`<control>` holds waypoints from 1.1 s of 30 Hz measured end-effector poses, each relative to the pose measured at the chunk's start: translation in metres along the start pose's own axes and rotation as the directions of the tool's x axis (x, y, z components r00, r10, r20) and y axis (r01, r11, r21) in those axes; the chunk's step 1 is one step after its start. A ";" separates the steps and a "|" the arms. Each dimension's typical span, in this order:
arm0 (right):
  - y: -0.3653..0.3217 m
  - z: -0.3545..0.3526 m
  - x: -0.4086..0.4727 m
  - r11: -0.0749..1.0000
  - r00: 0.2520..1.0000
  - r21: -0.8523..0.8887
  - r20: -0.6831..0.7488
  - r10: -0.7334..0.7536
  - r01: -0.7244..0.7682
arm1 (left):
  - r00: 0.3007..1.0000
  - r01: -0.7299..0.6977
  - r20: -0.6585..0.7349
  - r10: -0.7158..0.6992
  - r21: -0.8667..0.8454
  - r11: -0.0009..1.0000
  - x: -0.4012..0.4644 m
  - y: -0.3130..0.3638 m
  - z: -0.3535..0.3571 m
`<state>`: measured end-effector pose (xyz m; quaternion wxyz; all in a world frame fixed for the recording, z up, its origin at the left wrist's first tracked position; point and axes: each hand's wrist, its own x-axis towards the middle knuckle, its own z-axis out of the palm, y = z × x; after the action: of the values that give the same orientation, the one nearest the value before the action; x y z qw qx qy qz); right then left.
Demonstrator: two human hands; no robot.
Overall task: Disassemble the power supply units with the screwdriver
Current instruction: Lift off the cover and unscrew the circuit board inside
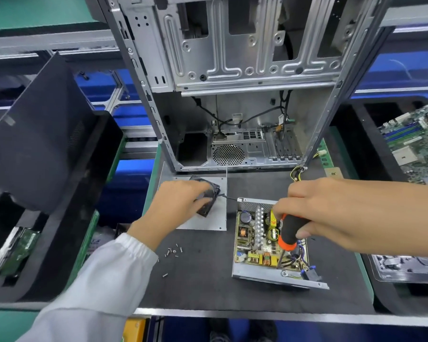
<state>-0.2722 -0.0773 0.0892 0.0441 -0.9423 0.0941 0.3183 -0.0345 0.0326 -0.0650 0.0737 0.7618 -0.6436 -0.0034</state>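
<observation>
Black bins [47,169] are sitting at far left. Next, the left hand [176,203], in a white sleeve [104,275], is gripping a black fan [209,201] over a grey plate [220,218]; loose screws [173,251] are lying just below. Rightward, the opened supply [262,243] is lying on the dark mat [203,287], long axis running toward the case [232,95], its board exposed; no writing is legible. The right hand [331,208] is clenching the orange-black screwdriver [288,233], tip pointing down into the supply.
</observation>
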 end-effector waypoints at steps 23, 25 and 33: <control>0.010 0.019 -0.014 0.998 0.998 0.029 -0.024 0.050 -0.049 | 0.887 0.367 -0.061 -0.457 -0.506 0.781 0.024 0.015 0.006; 0.012 0.021 -0.015 0.998 0.998 0.035 -0.028 0.058 -0.057 | 0.879 0.357 -0.026 -0.476 -0.627 0.693 0.026 0.020 0.004; 0.015 0.035 -0.011 0.982 0.987 0.172 -0.119 0.103 -0.082 | 0.999 -0.046 -0.030 0.035 -0.625 0.779 0.024 0.095 -0.003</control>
<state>-0.3048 -0.0854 0.0680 0.1017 -0.9483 0.1667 0.2501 -0.1237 -0.0057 -0.0484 0.3277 0.6803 -0.6215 -0.2087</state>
